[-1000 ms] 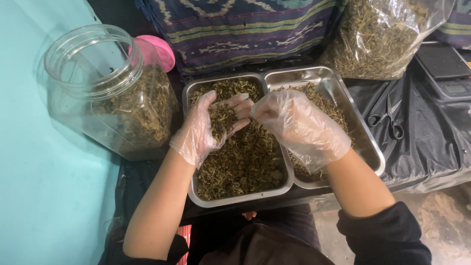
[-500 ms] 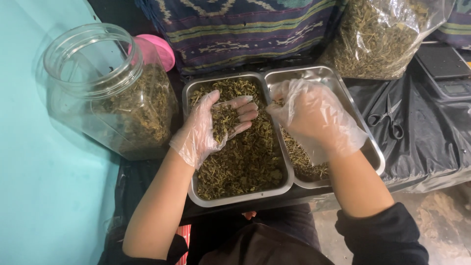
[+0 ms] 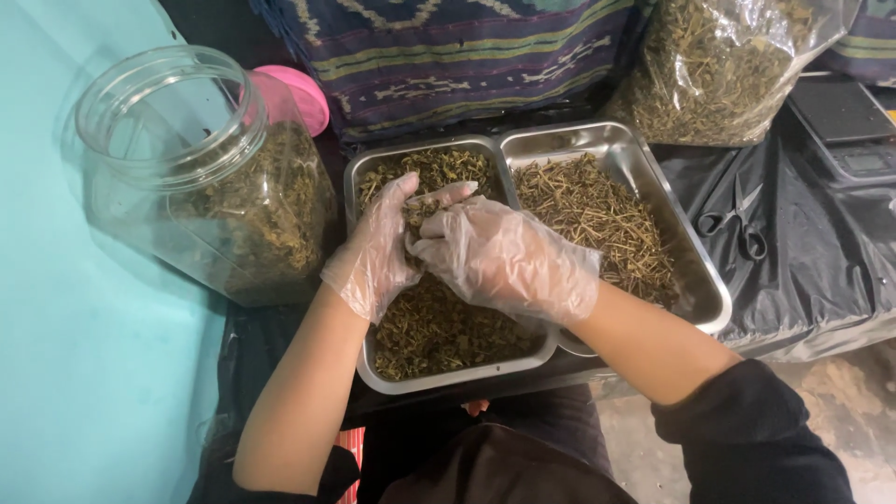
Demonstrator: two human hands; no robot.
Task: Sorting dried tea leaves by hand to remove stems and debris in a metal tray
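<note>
Dried herb leaves (image 3: pixel 439 327) fill the left steel tray (image 3: pixel 366 359). Left hand (image 3: pixel 378 247) is cupped around a portion; right hand (image 3: pixel 499 257) pinches into that portion. Step in hand, apparently: sorting stems into the right tray (image 3: pixel 709 289). The picking calls for a fine pinch.

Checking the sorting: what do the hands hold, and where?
The left hand cups dried herbs in its palm; the right hand reaches into them.
</note>
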